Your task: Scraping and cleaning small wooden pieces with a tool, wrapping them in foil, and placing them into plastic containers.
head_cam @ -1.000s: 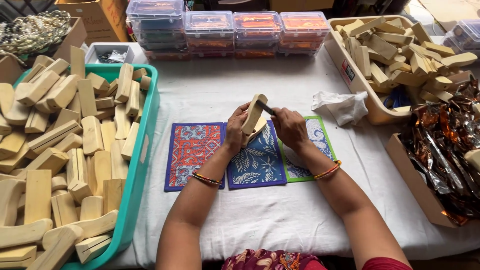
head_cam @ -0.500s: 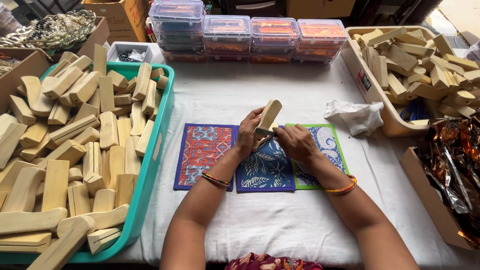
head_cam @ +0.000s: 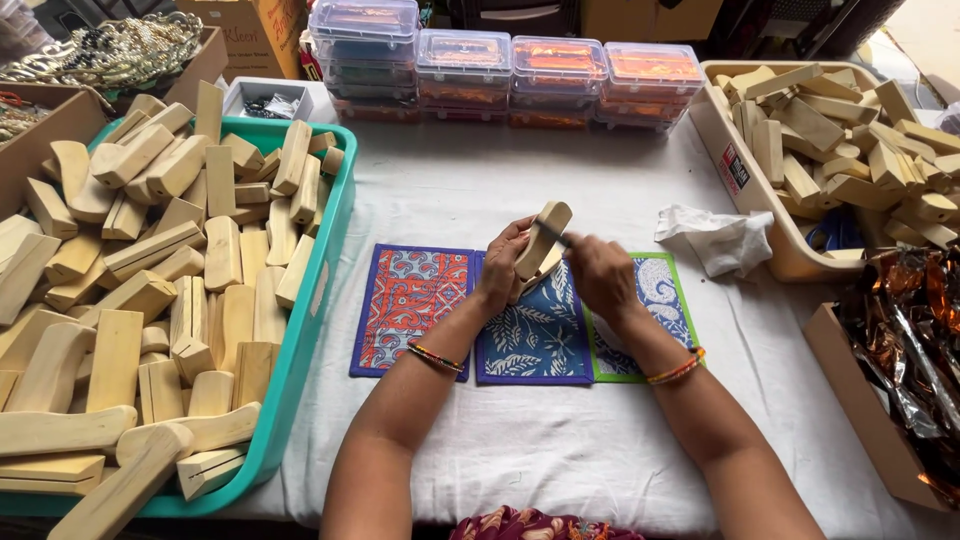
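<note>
My left hand (head_cam: 503, 268) grips a pale wooden block (head_cam: 541, 239), held upright above three patterned cloth mats: orange (head_cam: 411, 305), blue (head_cam: 535, 335) and green (head_cam: 646, 300). My right hand (head_cam: 601, 275) is closed around a thin dark tool whose tip touches the block's upper side; the tool itself is mostly hidden by my fingers. Both wrists wear beaded bangles.
A teal tray (head_cam: 316, 290) piled with wooden blocks fills the left. A beige bin (head_cam: 745, 195) of similar blocks stands at the right, a crumpled white cloth (head_cam: 722, 237) beside it. Clear plastic boxes (head_cam: 500, 65) line the back. A cardboard box (head_cam: 855, 400) of shiny wrappers sits at the right.
The view has shifted slightly; my hands stay together over the mats, the right hand working along the block's upper edge.
</note>
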